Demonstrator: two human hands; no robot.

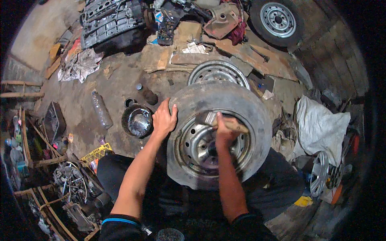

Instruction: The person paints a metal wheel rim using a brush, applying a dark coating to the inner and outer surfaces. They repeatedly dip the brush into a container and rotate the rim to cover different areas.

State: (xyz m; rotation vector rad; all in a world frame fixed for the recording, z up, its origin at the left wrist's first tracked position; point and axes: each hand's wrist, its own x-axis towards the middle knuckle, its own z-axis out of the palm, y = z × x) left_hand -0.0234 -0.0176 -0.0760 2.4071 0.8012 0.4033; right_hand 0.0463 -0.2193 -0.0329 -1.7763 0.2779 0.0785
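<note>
In front of me a grey, dusty tyre (219,96) sits on a steel wheel rim (193,146) with round holes around its disc. My right hand (227,130) is closed around the wooden handle of a flat paintbrush (210,117). The brush's dark bristles lie at the upper inner edge of the rim. My left hand (163,117) lies with fingers stretched out on the tyre's left sidewall. Just left of that hand stands a round black pan (138,120) with shiny dark liquid in it.
A bare steel rim (219,69) lies behind the tyre. Farther back are an engine block (110,28) and another wheel (278,20). A plastic bottle (101,110) lies at left, a yellow crate (96,154) nearer me. A pale sack (323,128) and wheel cover (319,173) are at right.
</note>
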